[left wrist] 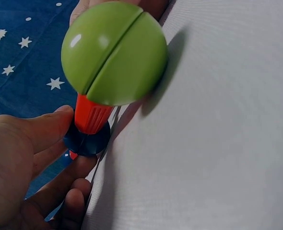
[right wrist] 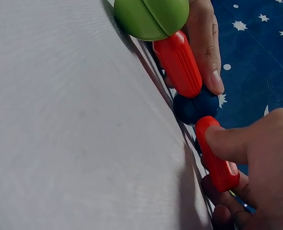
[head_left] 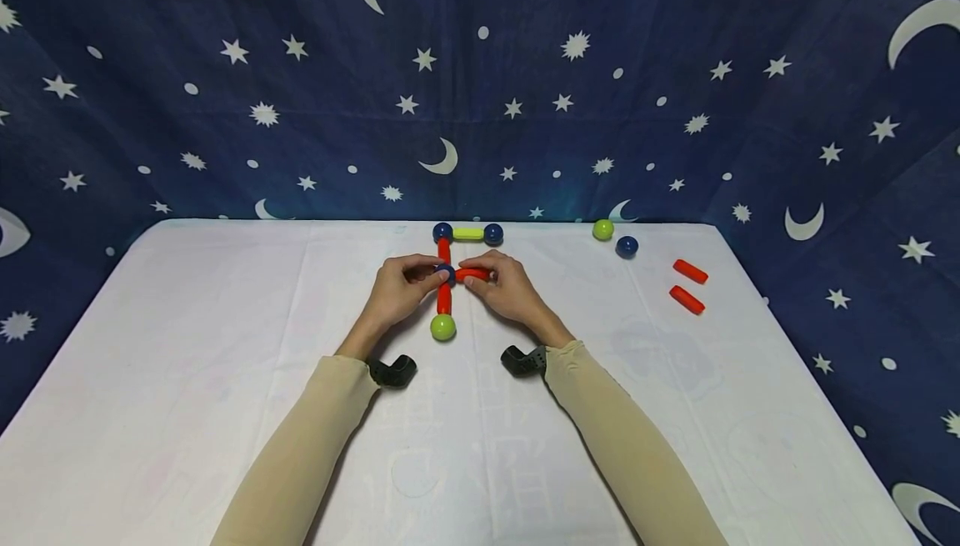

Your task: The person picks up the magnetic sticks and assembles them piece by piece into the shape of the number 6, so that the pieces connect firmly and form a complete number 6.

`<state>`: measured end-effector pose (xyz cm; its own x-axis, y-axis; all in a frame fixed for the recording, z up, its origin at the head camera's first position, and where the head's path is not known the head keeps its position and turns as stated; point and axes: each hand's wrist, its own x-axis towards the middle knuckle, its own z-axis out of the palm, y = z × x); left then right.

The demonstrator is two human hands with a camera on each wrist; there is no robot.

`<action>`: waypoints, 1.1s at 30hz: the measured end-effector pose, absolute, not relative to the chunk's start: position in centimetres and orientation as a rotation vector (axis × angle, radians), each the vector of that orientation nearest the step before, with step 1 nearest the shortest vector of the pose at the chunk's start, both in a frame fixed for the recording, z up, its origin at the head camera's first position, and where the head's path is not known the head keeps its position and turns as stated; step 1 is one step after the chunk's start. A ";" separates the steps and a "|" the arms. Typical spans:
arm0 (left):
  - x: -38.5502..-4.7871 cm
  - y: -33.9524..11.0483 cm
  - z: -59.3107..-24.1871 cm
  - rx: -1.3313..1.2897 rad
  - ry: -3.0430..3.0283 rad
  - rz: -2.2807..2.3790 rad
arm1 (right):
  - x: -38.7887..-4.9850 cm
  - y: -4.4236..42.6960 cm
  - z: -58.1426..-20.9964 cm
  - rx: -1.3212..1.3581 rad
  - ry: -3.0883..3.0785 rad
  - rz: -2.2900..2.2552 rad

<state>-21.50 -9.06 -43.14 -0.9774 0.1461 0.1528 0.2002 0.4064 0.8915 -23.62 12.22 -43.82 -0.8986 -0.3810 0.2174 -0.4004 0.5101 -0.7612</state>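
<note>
We see the white table (head_left: 187, 379) spread broadly from its slanting left edge to the left hand (head_left: 400, 286), which pinches the blue ball (right wrist: 196, 105) of the ball-and-bar model (head_left: 444, 300) at picture centre. Its long axis runs up-down, green ball (head_left: 443, 328) lowest; the right hand (head_left: 506, 283) pinches a rightward-pointing red bar (right wrist: 220, 170), with room beside.

Studio-like nook (starry backdrop (head_left: 480, 79))

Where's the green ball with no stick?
In the head view, the loose green ball sits by the far edge of the table, right of centre, with a loose blue ball beside it on the right.
</note>
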 end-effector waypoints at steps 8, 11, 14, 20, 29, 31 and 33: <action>-21.6 -9.1 -43.3 -0.309 -2.587 -1.650 | -23.7 12.6 -43.4 0.677 -2.746 1.385; -21.6 -9.1 -43.4 -0.299 -2.594 -1.655 | -23.6 12.9 -43.1 0.662 -2.734 1.418; -21.6 -9.1 -43.5 -0.292 -2.596 -1.663 | -23.6 13.4 -42.8 0.656 -2.708 1.427; -21.6 -9.1 -43.3 -0.295 -2.599 -1.652 | -23.4 15.5 -42.2 0.640 -2.680 1.395; -21.7 -9.0 -43.4 -0.306 -2.593 -1.654 | -22.6 21.1 -41.0 0.598 -2.658 1.336; -21.7 -9.0 -43.4 -0.308 -2.593 -1.650 | -22.3 22.5 -40.8 0.592 -2.650 1.317; -21.6 -9.1 -43.4 -0.305 -2.594 -1.652 | -21.8 23.9 -40.6 0.581 -2.650 1.284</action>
